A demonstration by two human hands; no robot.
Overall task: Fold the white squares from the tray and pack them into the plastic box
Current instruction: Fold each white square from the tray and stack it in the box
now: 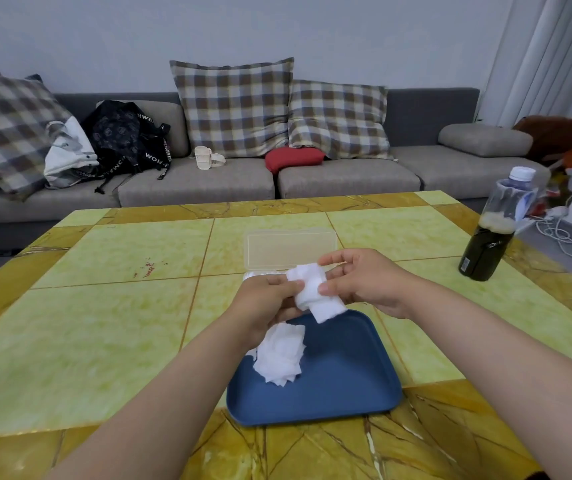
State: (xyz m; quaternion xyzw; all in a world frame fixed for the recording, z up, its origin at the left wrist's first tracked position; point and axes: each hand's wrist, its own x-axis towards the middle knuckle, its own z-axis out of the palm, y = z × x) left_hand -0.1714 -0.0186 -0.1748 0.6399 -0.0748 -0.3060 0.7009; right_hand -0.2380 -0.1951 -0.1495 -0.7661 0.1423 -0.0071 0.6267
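Both hands meet above the far edge of the blue tray (346, 382), sharing one white square (315, 294). The left hand (263, 303) pinches the square's near-left edge between thumb and curled fingers. The right hand (364, 280) grips its other side, thumb pressed on the front face and index finger reaching over the top. The square is partly folded and bunched, with its long axis running from 11 o'clock down to 5 o'clock and its loose lower end hanging over the tray's rim.

A loose pile of white squares (281, 356) lies in the left half of the tray. At 12 o'clock from the tray sits the clear plastic box (289, 249), its lid raised and its body mostly hidden behind the hands. A dark bottle (492, 237) stands upright at 2 o'clock on the yellow-green table (104, 306).
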